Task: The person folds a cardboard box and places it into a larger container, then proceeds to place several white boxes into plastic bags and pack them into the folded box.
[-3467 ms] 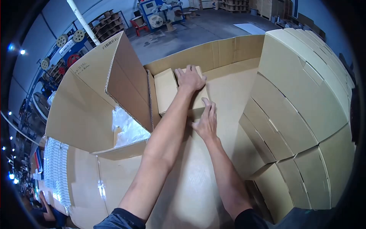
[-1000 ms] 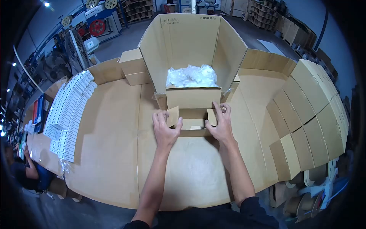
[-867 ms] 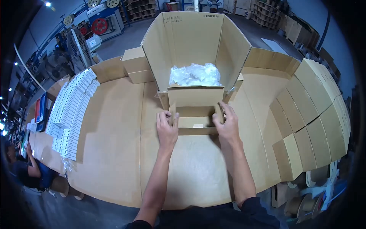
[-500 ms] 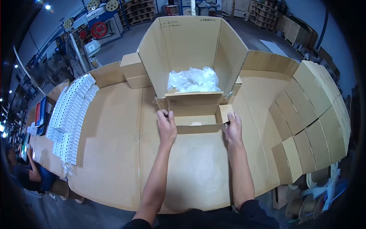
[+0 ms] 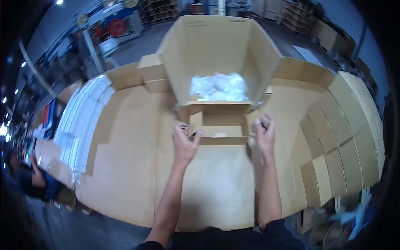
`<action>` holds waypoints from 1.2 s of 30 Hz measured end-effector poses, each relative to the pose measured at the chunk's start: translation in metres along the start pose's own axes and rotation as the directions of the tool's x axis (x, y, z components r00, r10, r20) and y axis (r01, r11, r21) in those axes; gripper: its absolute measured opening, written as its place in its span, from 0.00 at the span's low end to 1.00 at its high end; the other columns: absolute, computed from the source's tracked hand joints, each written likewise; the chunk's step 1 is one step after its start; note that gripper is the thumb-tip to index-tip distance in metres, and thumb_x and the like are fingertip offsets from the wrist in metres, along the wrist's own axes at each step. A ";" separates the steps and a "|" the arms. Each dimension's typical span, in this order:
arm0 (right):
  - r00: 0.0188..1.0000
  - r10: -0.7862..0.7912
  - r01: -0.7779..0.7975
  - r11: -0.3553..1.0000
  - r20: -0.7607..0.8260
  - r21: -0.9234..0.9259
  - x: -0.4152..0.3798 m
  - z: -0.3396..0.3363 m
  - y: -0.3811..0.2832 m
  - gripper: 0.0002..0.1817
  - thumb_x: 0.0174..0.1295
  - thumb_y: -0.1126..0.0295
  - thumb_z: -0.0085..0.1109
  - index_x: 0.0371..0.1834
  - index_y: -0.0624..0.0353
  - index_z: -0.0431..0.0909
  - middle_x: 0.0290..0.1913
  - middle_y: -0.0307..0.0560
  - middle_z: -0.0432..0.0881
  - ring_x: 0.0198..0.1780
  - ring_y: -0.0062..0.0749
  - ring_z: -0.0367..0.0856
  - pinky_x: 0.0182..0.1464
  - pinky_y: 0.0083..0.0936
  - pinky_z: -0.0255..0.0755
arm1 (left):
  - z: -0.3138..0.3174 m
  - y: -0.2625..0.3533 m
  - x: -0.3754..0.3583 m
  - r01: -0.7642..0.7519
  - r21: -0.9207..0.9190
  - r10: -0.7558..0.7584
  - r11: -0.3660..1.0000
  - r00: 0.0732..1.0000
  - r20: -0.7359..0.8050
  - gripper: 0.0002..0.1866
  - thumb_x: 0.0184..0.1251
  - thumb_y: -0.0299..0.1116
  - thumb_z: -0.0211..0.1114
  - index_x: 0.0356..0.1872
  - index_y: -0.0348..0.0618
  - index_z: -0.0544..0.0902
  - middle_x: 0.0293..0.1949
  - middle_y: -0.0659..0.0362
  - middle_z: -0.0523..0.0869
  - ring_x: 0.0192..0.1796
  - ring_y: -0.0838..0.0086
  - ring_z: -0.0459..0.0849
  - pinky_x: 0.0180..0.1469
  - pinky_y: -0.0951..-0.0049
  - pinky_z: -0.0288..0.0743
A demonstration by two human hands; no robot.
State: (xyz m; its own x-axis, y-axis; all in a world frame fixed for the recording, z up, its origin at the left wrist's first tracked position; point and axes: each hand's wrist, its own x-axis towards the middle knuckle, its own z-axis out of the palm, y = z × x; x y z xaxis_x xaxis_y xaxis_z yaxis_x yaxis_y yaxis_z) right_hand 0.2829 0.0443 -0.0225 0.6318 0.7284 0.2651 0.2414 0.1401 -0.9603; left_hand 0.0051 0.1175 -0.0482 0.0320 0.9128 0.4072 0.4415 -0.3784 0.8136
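A small open cardboard box (image 5: 224, 141) lies on the cardboard-covered table before me, its flaps raised. At its left front corner, my left hand (image 5: 185, 143) is closed around the edge, thumb on the near side and fingers behind. The box's left flap (image 5: 196, 123) leans inward beside the thumb. My right hand (image 5: 266, 135) is off the box's right end, fingers loosely bent and apart from the thumb, with nothing visible between them. Behind the box stands a large open carton (image 5: 216, 46) holding crumpled clear plastic bags (image 5: 218, 86).
Stacked small white boxes (image 5: 85, 121) line the left side of the table (image 5: 125, 166). Closed brown cartons (image 5: 350, 141) are piled on the right. Another carton (image 5: 154, 73) stands left of the large one. A person (image 5: 37, 179) is at the far left.
The box's left flap now shows leaning inward. My right hand has come away from the box's right end, up and to the right. The view has shifted slightly.
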 end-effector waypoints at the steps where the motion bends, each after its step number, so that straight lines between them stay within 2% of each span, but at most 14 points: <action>1: 0.981 -0.186 0.183 0.981 -0.052 -0.057 -0.004 0.004 -0.001 0.25 0.75 0.68 0.62 0.71 0.62 0.68 0.56 0.47 0.82 0.53 0.30 0.81 0.57 0.32 0.77 | -0.009 0.009 -0.009 -0.030 0.015 0.030 0.999 0.999 -0.015 0.27 0.65 0.35 0.77 0.57 0.38 0.70 0.41 0.56 0.71 0.41 0.67 0.68 0.47 0.64 0.69; 5: 0.895 -0.447 0.432 0.871 -0.008 -0.235 -0.025 0.003 -0.042 0.10 0.73 0.78 0.61 0.56 0.65 0.81 0.54 0.47 0.82 0.43 0.26 0.80 0.45 0.25 0.78 | -0.057 0.013 -0.036 -0.101 0.059 0.105 0.993 0.992 -0.072 0.18 0.70 0.34 0.73 0.52 0.38 0.75 0.39 0.57 0.74 0.40 0.71 0.73 0.42 0.69 0.71; 7: 0.894 -0.448 0.439 0.882 -0.011 -0.173 -0.035 0.020 -0.042 0.03 0.75 0.80 0.59 0.44 0.67 0.83 0.36 0.38 0.79 0.31 0.16 0.73 0.32 0.18 0.70 | -0.084 0.007 -0.049 0.002 -0.020 -0.004 1.000 0.995 -0.095 0.13 0.74 0.34 0.70 0.47 0.38 0.77 0.36 0.57 0.78 0.36 0.73 0.77 0.37 0.70 0.72; 9: 0.870 -0.492 0.484 0.855 0.001 -0.184 -0.050 0.042 -0.057 0.07 0.76 0.78 0.59 0.36 0.66 0.81 0.26 0.32 0.74 0.24 0.13 0.66 0.26 0.17 0.62 | -0.103 0.001 -0.062 0.129 -0.214 -0.163 0.968 0.975 -0.150 0.11 0.79 0.32 0.66 0.37 0.36 0.79 0.24 0.60 0.78 0.26 0.81 0.76 0.27 0.74 0.69; 12: 0.920 -0.386 0.390 0.918 0.059 -0.067 -0.058 0.059 -0.061 0.14 0.75 0.76 0.60 0.26 0.64 0.77 0.20 0.34 0.74 0.20 0.18 0.63 0.23 0.23 0.57 | -0.139 -0.014 -0.080 0.237 0.078 -0.218 0.968 0.956 -0.198 0.14 0.79 0.31 0.65 0.31 0.36 0.78 0.18 0.64 0.71 0.24 0.85 0.69 0.27 0.75 0.67; 14: 0.929 -0.334 0.348 0.935 0.158 -0.068 -0.069 0.075 -0.042 0.20 0.75 0.73 0.60 0.21 0.61 0.72 0.18 0.36 0.72 0.17 0.21 0.59 0.21 0.27 0.53 | -0.151 -0.039 -0.090 0.229 0.081 -0.206 0.970 0.952 -0.226 0.15 0.76 0.31 0.67 0.26 0.37 0.79 0.12 0.56 0.73 0.17 0.66 0.78 0.24 0.61 0.70; 16: 0.811 -0.473 0.537 0.835 0.345 -0.117 -0.082 0.099 -0.050 0.24 0.71 0.66 0.65 0.16 0.59 0.68 0.15 0.39 0.70 0.16 0.30 0.60 0.21 0.32 0.51 | -0.163 -0.044 -0.089 0.407 0.139 -0.388 0.903 0.910 -0.146 0.11 0.73 0.31 0.68 0.30 0.37 0.80 0.20 0.54 0.79 0.25 0.62 0.83 0.30 0.59 0.75; 19: 0.742 -0.294 0.549 0.782 0.603 -0.296 -0.109 0.154 -0.081 0.16 0.63 0.63 0.71 0.26 0.60 0.76 0.27 0.47 0.80 0.28 0.41 0.74 0.31 0.37 0.67 | -0.187 -0.050 -0.081 0.142 0.219 -0.087 0.965 0.966 -0.243 0.07 0.66 0.29 0.72 0.36 0.39 0.81 0.36 0.51 0.83 0.39 0.63 0.84 0.44 0.61 0.78; 20: 0.666 -0.377 0.618 0.762 0.643 -0.194 -0.116 0.181 -0.080 0.14 0.61 0.62 0.72 0.33 0.60 0.77 0.35 0.49 0.81 0.36 0.44 0.76 0.39 0.40 0.69 | -0.197 -0.052 -0.072 -0.042 0.275 0.126 0.961 0.947 -0.294 0.09 0.63 0.28 0.73 0.38 0.39 0.81 0.42 0.51 0.84 0.44 0.65 0.83 0.49 0.62 0.78; 21: 0.582 -0.465 0.677 0.731 0.667 -0.082 -0.122 0.209 -0.081 0.16 0.59 0.62 0.73 0.40 0.60 0.78 0.43 0.52 0.82 0.44 0.47 0.77 0.47 0.42 0.71 | -0.211 -0.046 -0.064 -0.025 0.253 0.101 0.967 0.951 -0.293 0.12 0.59 0.28 0.74 0.42 0.41 0.82 0.50 0.50 0.83 0.53 0.59 0.81 0.58 0.58 0.74; 22: 0.497 -0.542 0.719 0.694 0.678 0.028 -0.130 0.232 -0.081 0.20 0.57 0.62 0.74 0.47 0.60 0.80 0.51 0.54 0.83 0.53 0.50 0.79 0.55 0.44 0.73 | -0.223 -0.042 -0.063 -0.002 0.226 0.069 0.974 0.955 -0.289 0.16 0.56 0.29 0.76 0.45 0.42 0.83 0.59 0.48 0.82 0.63 0.53 0.78 0.67 0.54 0.71; 23: 0.414 -0.350 0.621 0.783 0.840 0.020 -0.136 0.247 -0.078 0.38 0.59 0.61 0.73 0.72 0.59 0.69 0.72 0.59 0.71 0.74 0.58 0.67 0.76 0.48 0.60 | -0.235 -0.048 -0.065 0.024 0.265 0.054 0.964 0.958 -0.283 0.17 0.56 0.28 0.76 0.46 0.43 0.83 0.59 0.49 0.82 0.64 0.54 0.78 0.68 0.54 0.69; 30: 0.054 -0.374 0.690 0.684 0.926 0.236 -0.199 0.394 -0.100 0.46 0.66 0.58 0.68 0.84 0.58 0.55 0.82 0.61 0.60 0.83 0.61 0.56 0.81 0.50 0.55 | -0.322 -0.119 -0.059 0.028 0.448 0.092 0.893 0.965 -0.244 0.18 0.59 0.27 0.73 0.51 0.47 0.83 0.59 0.53 0.82 0.67 0.54 0.77 0.73 0.49 0.64; 36: -0.086 -0.409 0.804 0.510 0.908 0.306 -0.222 0.505 -0.126 0.47 0.69 0.61 0.63 0.86 0.58 0.48 0.83 0.58 0.59 0.83 0.60 0.56 0.81 0.50 0.56 | -0.409 -0.153 -0.014 0.071 0.604 0.153 0.794 0.938 -0.311 0.23 0.62 0.27 0.70 0.59 0.43 0.78 0.61 0.49 0.79 0.68 0.51 0.75 0.77 0.44 0.60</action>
State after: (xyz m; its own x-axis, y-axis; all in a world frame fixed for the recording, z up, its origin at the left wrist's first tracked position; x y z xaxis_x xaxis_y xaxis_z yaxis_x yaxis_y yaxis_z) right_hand -0.2603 0.2036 -0.0043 -0.8223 0.4892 0.2908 0.4057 0.8622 -0.3032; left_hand -0.4293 0.1002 -0.0083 -0.1813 0.7506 0.6354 0.8942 -0.1431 0.4241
